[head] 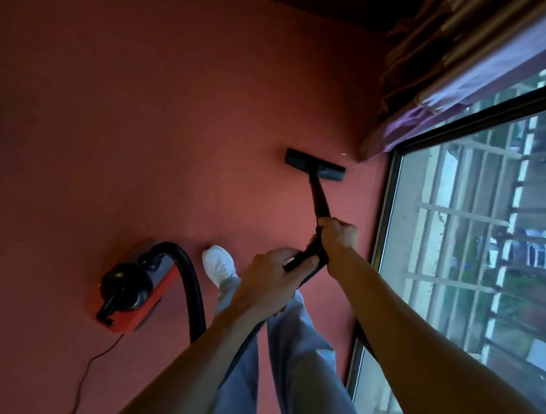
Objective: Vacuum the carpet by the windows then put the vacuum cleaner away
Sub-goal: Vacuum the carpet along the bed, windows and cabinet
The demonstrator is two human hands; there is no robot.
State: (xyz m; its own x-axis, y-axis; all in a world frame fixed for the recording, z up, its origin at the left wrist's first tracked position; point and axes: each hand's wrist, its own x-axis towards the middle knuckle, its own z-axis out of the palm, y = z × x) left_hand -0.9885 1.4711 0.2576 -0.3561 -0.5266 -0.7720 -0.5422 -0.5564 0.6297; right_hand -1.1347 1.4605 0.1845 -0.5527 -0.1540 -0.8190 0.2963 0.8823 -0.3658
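- Right of centre in the frame, the floor head point(315, 165) lies flat on the red carpet point(131, 136), near the curtain point(443, 72) hem and the window point(481, 244) along the right side.
- The right hand point(338, 237) is clenched round the near end of the wand point(319, 200). The left hand point(270, 278), just below and left of it, grasps the ribbed hose point(191, 287) where it meets the wand.
- At lower left the vacuum cleaner point(126, 298) sits on the carpet, its hose arching upward and its power cord point(83, 375) trailing toward the bottom edge.
- To do this step well, in my judgement, the head should stay flat and move in slow, overlapping strokes along the glass and into the corner under the curtain.
- The hem could get sucked in, and the white shoe point(219, 264) could catch the hose or cord.
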